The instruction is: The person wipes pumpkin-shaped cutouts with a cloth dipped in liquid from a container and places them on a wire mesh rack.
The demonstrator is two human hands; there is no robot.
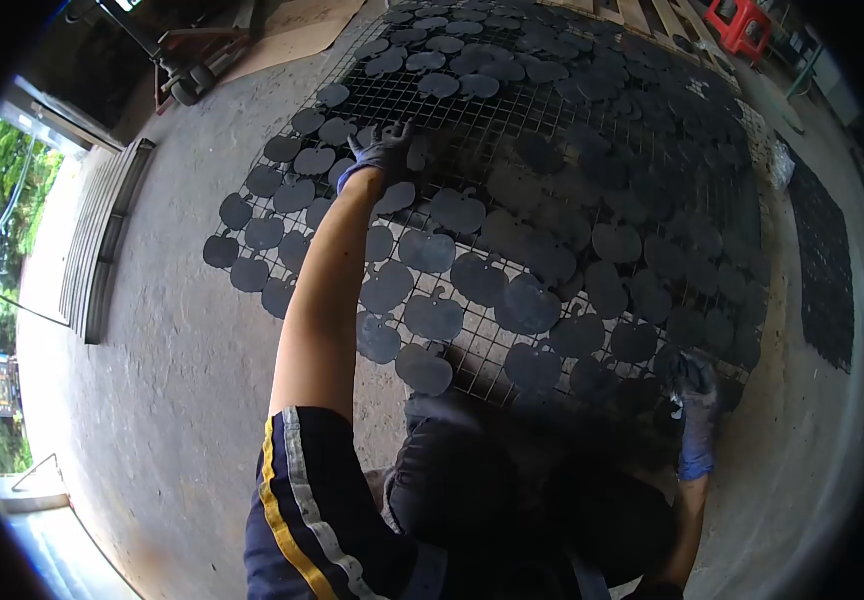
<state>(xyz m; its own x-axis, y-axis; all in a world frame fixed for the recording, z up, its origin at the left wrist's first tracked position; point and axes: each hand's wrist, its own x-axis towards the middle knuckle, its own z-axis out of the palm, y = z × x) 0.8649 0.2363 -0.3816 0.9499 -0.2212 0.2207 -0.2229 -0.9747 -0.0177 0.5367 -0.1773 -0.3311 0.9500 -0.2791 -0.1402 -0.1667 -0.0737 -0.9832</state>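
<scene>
Dark, flat, apple-shaped pieces (432,318) lie spread over a wire mesh (480,350) in front of me. My left hand (382,150), in a dark glove, reaches out over the left part of the mesh, its fingers apart above the pieces. Nothing shows between those fingers. At the near right corner of the mesh is my right hand (694,378), in a grey and blue glove, with its fingers curled beside the pieces. Whether it holds a piece is too dark to tell.
A pallet jack (184,85) stands at the upper left, a red stool (740,30) at the upper right. Metal panels (107,245) lie on the concrete floor at the left. A dark perforated sheet (820,265) lies at the right. My knees are below the mesh.
</scene>
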